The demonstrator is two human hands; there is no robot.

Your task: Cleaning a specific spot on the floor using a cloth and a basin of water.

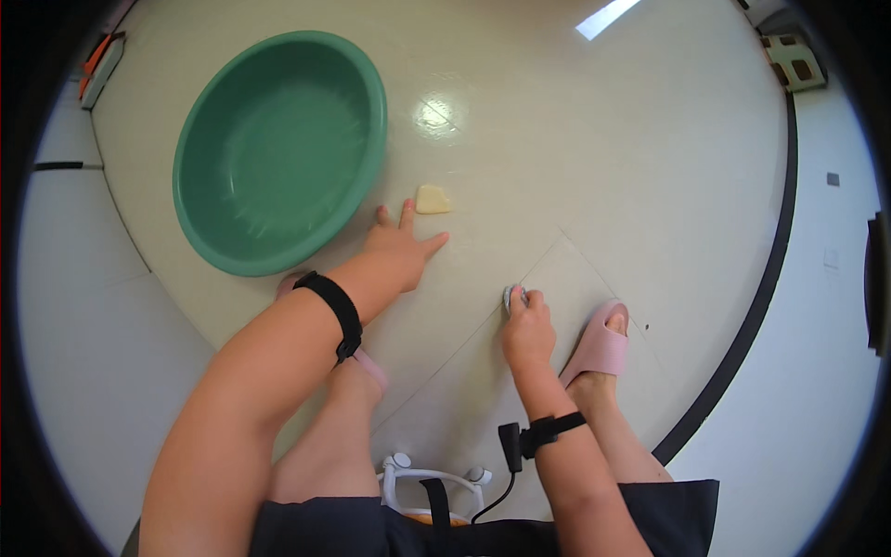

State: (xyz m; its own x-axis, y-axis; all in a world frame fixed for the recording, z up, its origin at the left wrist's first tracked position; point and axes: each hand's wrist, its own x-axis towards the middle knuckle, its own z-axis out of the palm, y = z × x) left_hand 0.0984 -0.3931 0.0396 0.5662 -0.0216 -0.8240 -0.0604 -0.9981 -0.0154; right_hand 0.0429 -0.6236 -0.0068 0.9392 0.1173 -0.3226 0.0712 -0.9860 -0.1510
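Observation:
On the tiled floor, a pale yellow flat piece (432,200), perhaps soap, lies just beyond the fingertips of my left hand (400,245). That hand is spread over the floor and holds nothing. Close behind it stands a wide green plastic basin (292,139); no water in it can be made out. My right hand (529,327) grips a small silvery grey scrubber (510,297), seemingly metal wool, and presses it on the floor near a tile joint. The fingers cover most of it.
My feet, in pink slippers (604,344), stand on both sides. Between my legs is a white metal frame (435,476), seemingly a stool. A dark skirting strip (755,306) curves along the right wall. At the upper right stands a beige plastic object (795,64).

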